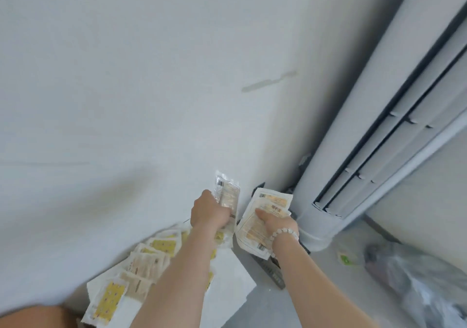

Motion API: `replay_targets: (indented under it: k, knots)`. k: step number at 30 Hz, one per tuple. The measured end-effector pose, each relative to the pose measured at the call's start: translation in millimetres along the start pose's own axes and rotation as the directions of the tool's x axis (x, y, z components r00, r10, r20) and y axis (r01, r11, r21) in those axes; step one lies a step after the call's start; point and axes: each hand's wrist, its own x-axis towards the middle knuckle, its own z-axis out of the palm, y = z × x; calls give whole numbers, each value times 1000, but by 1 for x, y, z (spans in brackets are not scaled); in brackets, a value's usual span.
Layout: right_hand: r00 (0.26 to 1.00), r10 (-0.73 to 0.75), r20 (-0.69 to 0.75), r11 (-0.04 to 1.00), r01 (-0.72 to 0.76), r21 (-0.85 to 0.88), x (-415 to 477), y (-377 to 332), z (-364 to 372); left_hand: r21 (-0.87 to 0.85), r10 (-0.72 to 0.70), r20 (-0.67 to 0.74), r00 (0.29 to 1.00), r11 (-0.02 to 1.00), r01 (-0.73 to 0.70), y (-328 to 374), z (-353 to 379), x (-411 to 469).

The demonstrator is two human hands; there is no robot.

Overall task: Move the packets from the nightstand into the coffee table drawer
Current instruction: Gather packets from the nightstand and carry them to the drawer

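Observation:
My left hand (pixel 211 212) grips a clear, upright packet (pixel 227 192) in front of the white wall. My right hand (pixel 279 224), with a bead bracelet at the wrist, holds a stack of white and beige packets (pixel 255 226), thumb pressed on top. Below my arms, several more packets (pixel 141 269), some with yellow faces, lie spread over the white nightstand top (pixel 232 282). The coffee table and its drawer are out of view.
A white wall (pixel 126 87) fills the left and centre. A tall white floor-standing air conditioner (pixel 353 163) stands at the right. A crumpled clear plastic bag (pixel 417 284) lies on the grey floor at the lower right. A dark grille-like item (pixel 271 272) lies beside the nightstand.

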Motion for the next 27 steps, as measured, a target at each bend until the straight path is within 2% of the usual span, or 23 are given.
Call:
replay_targets:
  k: [5,12,18,21,24,27]
  knots:
    - [988,74,-136,973,-41,228,-15,29,-96,61,220,195,956,970,-235,59,53,-54]
    - [908,240,-344,832,-10,555,-54,105,-240,94,412,438,799,863,-496,128,155,-156]
    - [800,419,-429,657,59,751,-101,212,-349,72,480,656,583,729,-681,148,250,-285]
    - [742,494,-453,562,125,818,-131,274,-401,52,458,744,486,686,-726,147,292,-359]
    - [645,582,-495,496,201,845,-160,355,-448,12,426,831,357,628,-778,134,333,-440]
    - [596,631,-497,457,233,859,-198,412,-478,-34,389,887,250,593,-805,120,361,-503]
